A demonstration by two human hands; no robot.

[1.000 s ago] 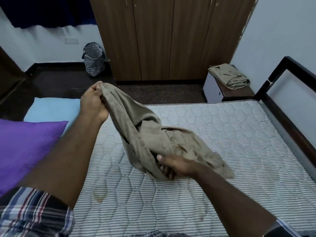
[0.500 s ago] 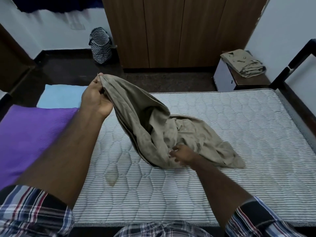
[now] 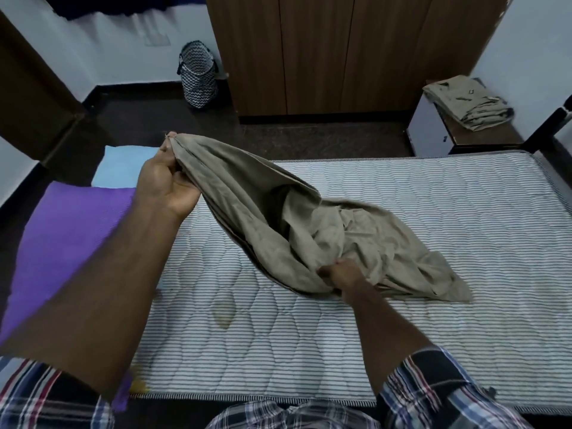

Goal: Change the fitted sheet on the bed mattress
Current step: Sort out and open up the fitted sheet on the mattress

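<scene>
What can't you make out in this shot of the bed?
- Right hand fingers: head view, buried in the bunched khaki fabric sheet.
- Striped quilted mattress right end: cut off by the frame edge.
- Folded khaki cloth on the side table: too blurred to identify.

Both hands, left hand (image 3: pixel 165 184) and right hand (image 3: pixel 339 272), grip the khaki sheet (image 3: pixel 278 224) over the mattress (image 3: pixel 433 218).

No text, label, brand, number or sign can be read anywhere in the head view. A small dark mark sits on the white side of the bedside cabinet (image 3: pixel 428 128), too small to make out.
</scene>
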